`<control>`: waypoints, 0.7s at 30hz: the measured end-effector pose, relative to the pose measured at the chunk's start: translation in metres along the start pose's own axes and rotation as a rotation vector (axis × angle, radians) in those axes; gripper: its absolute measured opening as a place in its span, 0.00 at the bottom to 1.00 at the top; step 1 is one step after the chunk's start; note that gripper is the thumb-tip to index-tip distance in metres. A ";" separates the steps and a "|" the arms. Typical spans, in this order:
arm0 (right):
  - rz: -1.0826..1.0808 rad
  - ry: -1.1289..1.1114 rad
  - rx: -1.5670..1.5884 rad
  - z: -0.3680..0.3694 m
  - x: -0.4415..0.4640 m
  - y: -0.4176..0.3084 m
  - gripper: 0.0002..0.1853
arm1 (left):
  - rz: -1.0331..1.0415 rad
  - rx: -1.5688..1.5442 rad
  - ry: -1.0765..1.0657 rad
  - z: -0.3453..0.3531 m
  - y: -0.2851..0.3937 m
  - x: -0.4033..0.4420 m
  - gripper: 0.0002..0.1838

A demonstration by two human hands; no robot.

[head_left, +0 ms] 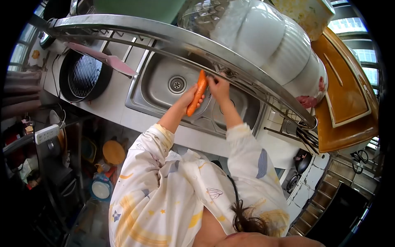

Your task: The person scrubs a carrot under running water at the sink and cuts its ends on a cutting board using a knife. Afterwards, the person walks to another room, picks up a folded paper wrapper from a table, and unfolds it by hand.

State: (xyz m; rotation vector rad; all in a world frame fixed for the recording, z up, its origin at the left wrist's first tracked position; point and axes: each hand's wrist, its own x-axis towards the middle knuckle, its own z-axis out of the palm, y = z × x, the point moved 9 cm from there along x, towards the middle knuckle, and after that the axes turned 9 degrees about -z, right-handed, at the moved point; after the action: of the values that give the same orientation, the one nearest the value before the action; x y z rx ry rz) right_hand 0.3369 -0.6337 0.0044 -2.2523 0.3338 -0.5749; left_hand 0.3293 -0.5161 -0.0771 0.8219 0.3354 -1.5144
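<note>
An orange carrot (pixel 201 87) is held at a slant over the double-bowl steel sink (pixel 158 84), near the divider between the bowls. My left hand (pixel 190 98) is closed round its lower part, the fingertips showing on the right side. Close beside the carrot's upper end is my right hand (pixel 219 89), with its fingers bent together. Whether it touches the carrot or pinches something small is hidden by the fingers. The faucet (pixel 225 71) stands just behind my right hand, partly covered by the rack rail.
A metal dish rack (pixel 173 33) crosses above the sink, bearing stacked white bowls (pixel 263 35) and an orange-brown tray (pixel 341 90). Left of the sink are a black pan (pixel 84 76) and a pink board (pixel 98 57). A power strip (pixel 47 133) sits at lower left.
</note>
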 end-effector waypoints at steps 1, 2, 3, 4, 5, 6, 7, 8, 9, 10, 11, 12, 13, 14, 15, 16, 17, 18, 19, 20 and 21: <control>0.013 -0.023 0.027 -0.003 0.012 0.002 0.13 | 0.011 -0.070 0.012 0.009 0.000 -0.006 0.17; 0.028 -0.047 0.057 -0.005 0.021 0.002 0.13 | 0.020 -0.140 0.028 0.015 0.001 -0.012 0.18; 0.032 -0.058 0.070 -0.004 0.020 0.000 0.13 | 0.034 -0.144 0.010 0.018 0.004 -0.014 0.19; 0.037 -0.068 0.083 -0.003 0.020 -0.003 0.12 | 0.036 -0.142 0.005 0.014 0.007 -0.012 0.19; -0.102 -0.076 -0.002 -0.001 0.003 -0.023 0.12 | 0.057 -0.106 0.003 0.007 0.011 -0.010 0.20; -0.057 -0.105 0.102 0.002 -0.009 -0.039 0.12 | 0.082 -0.071 0.002 0.004 0.015 -0.009 0.21; -0.008 -0.130 0.203 0.004 -0.022 -0.056 0.12 | 0.082 -0.025 0.070 0.001 0.018 -0.013 0.24; -0.008 -0.135 0.204 0.009 -0.013 -0.039 0.12 | 0.084 -0.030 0.072 0.002 0.018 -0.016 0.24; 0.033 -0.090 0.104 0.012 0.000 -0.005 0.12 | 0.032 -0.069 0.027 0.006 0.011 -0.018 0.24; 0.083 -0.069 0.068 0.005 0.006 -0.001 0.12 | -0.019 -0.103 -0.022 0.011 0.004 -0.017 0.25; 0.134 -0.049 0.033 -0.002 0.012 0.002 0.12 | -0.018 -0.097 -0.024 0.015 0.003 -0.016 0.25; 0.185 -0.030 0.000 -0.009 0.017 0.005 0.12 | 0.004 -0.136 -0.025 0.017 0.001 -0.014 0.25; 0.107 -0.021 -0.055 -0.005 0.016 0.000 0.12 | 0.024 -0.177 -0.024 0.017 0.001 -0.012 0.24; 0.010 -0.060 -0.058 -0.004 0.008 -0.010 0.11 | 0.028 -0.174 -0.028 0.012 0.003 -0.008 0.24; -0.086 -0.097 -0.058 -0.008 0.004 -0.039 0.11 | 0.025 -0.107 -0.044 0.004 0.005 -0.003 0.23; -0.088 -0.103 -0.060 -0.008 -0.006 -0.044 0.11 | 0.020 -0.042 -0.057 0.003 0.005 -0.003 0.21; -0.065 -0.116 -0.015 -0.005 -0.014 -0.043 0.11 | 0.023 -0.046 -0.057 0.002 0.005 -0.002 0.21; -0.038 -0.128 0.031 -0.001 -0.019 -0.040 0.12 | 0.036 0.013 -0.011 0.004 0.007 -0.007 0.20; -0.028 -0.129 0.034 0.001 -0.013 -0.026 0.12 | 0.039 0.074 0.035 0.004 0.004 -0.011 0.19; 0.092 -0.099 -0.005 -0.002 0.003 0.006 0.13 | 0.028 0.076 0.036 0.010 -0.001 -0.014 0.19; 0.144 -0.077 -0.024 0.000 0.005 0.027 0.14 | 0.030 0.100 0.052 0.015 0.001 -0.016 0.18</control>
State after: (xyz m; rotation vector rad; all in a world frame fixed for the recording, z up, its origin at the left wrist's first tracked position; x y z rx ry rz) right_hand 0.3395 -0.6532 -0.0143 -2.2449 0.4616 -0.4104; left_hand 0.3245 -0.5146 -0.0556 0.9423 0.2858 -1.4929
